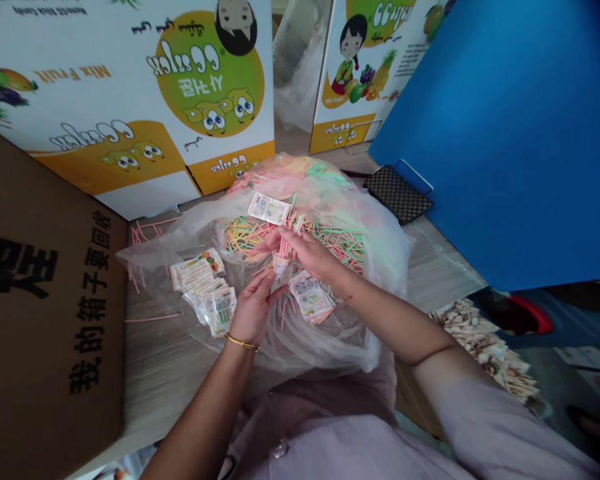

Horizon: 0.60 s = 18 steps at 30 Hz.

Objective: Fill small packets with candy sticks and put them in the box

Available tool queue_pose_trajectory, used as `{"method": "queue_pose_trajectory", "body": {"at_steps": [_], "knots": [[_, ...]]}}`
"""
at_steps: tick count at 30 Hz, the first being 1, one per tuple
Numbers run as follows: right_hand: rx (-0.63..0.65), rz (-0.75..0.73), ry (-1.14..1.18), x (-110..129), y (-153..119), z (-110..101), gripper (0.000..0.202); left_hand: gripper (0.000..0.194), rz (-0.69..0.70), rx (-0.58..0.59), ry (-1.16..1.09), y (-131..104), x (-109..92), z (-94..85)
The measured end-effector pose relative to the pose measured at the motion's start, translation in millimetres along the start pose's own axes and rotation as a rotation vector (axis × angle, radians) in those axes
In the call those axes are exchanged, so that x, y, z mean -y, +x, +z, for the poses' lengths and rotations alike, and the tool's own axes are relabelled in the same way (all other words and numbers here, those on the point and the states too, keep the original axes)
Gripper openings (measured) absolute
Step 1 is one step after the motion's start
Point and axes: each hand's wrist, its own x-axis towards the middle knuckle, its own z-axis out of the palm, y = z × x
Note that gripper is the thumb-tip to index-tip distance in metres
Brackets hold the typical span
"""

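Pinching the packet [281, 267] low, the left hand [253, 300] does best to hold it steady; the right hand [311, 253], fingers closed round sticks [286, 246] at its mouth, should level their ends gently, above the clear bag [391, 257]

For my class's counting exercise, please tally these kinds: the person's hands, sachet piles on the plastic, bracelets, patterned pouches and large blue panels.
Left hand and right hand: 2
Left sachet pile and right sachet pile: 2
Bracelet: 1
Patterned pouch: 1
Large blue panel: 1
Total: 7
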Motion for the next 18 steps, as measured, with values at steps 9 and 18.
{"method": "queue_pose_trajectory", "body": {"at_steps": [9,18], "knots": [[-0.071,-0.108,-0.275,16.2,-6.7,7.2,0.064,0.039,0.031,-0.047,0.01,-0.9,-0.1,4.5],[0.074,-0.129,-0.368,-2.3,-7.6,-6.6,0.065,0.035,-0.012,0.023,-0.014,-2.0,-1.4,-0.3]]}}
